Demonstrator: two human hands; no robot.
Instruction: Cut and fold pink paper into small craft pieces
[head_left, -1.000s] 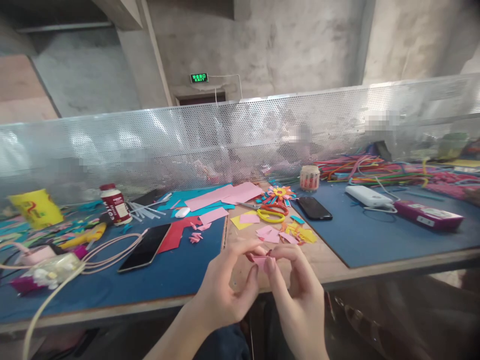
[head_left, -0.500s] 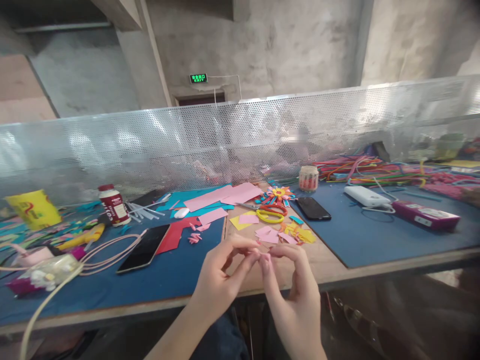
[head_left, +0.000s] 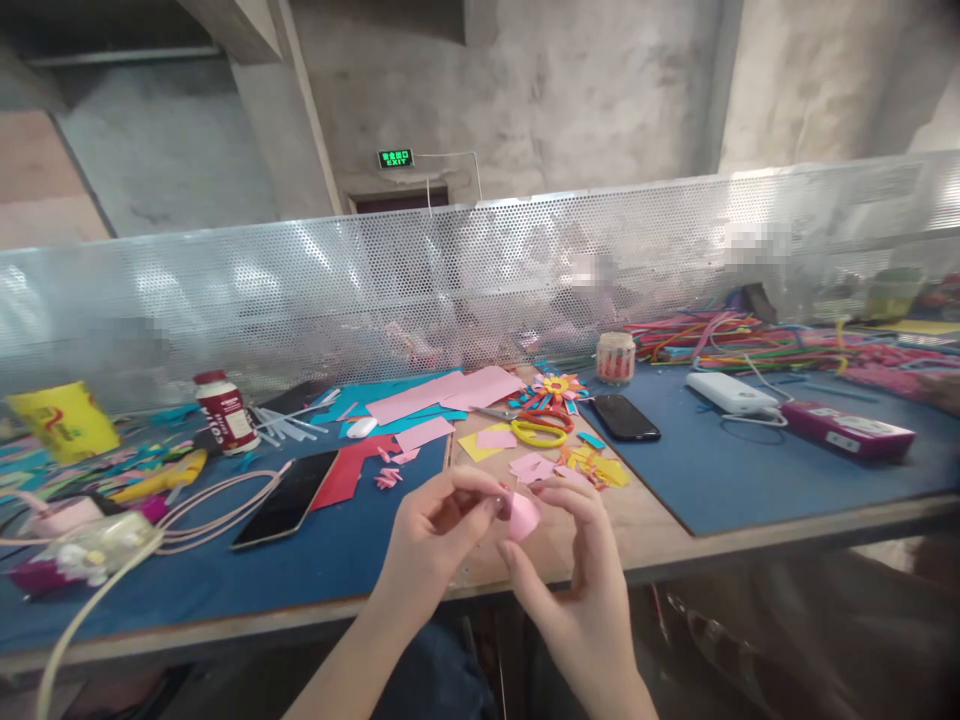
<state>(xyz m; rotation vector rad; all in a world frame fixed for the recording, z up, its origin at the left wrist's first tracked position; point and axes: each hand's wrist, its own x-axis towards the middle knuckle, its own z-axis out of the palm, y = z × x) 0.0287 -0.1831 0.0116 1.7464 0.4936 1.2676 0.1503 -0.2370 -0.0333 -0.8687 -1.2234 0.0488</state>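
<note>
A small piece of pink paper (head_left: 524,517) is pinched between the thumb and fingers of my left hand (head_left: 442,530), over the table's front edge. Beside it, my right hand (head_left: 581,560) has thumb and forefinger apart around the paper's right side; whether a fingertip touches it is hard to make out. Just beyond lie pink paper pieces (head_left: 531,467) and yellow scraps (head_left: 607,470). Scissors with orange and yellow handles (head_left: 538,432) rest behind them, near a multicoloured paper flower (head_left: 555,388). Small rolled pink bits (head_left: 388,478) lie to the left.
A black phone (head_left: 626,417), glass jar (head_left: 615,358), white power bank (head_left: 727,393) and purple box (head_left: 847,430) stand right. Leftward are a tablet-like phone (head_left: 285,498), coiled cable (head_left: 196,510), bottle (head_left: 226,412) and yellow packet (head_left: 64,422). A perforated metal screen (head_left: 337,290) runs behind.
The pink paper has come into view as it turned upright in my left hand. My right thumb and forefinger have parted from their pinch.
</note>
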